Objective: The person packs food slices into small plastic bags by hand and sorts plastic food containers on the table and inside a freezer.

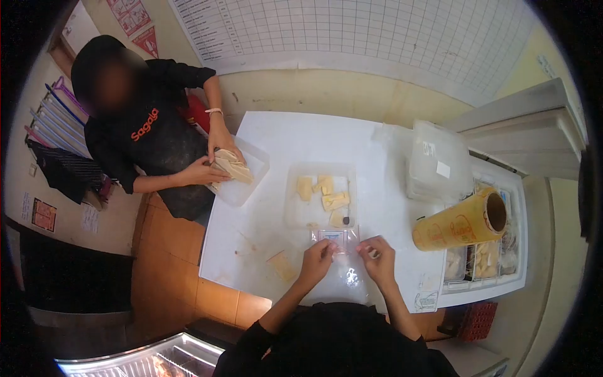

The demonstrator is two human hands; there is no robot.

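Note:
Between my two hands is a clear plastic bag (349, 274) with a small printed label near its top edge. My left hand (318, 257) is closed in a pinch on the bag's left side, close to the label. On the right side, my right hand (378, 256) pinches the bag's edge with thumb and finger. Just beyond the bag stands a clear plastic tub (293, 212) holding several pale yellow folded pieces (335, 200) and a small dark item (346, 220). Another pale yellow packet (282, 266) lies left of my left hand.
Across the left corner, a co-worker's hands (220, 166) hold a stack of pale flat pieces over a second tub (254, 182). A large roll of cling film (458, 223) lies at right, near stacked lidded containers (438, 160) and an open chest freezer (515, 264).

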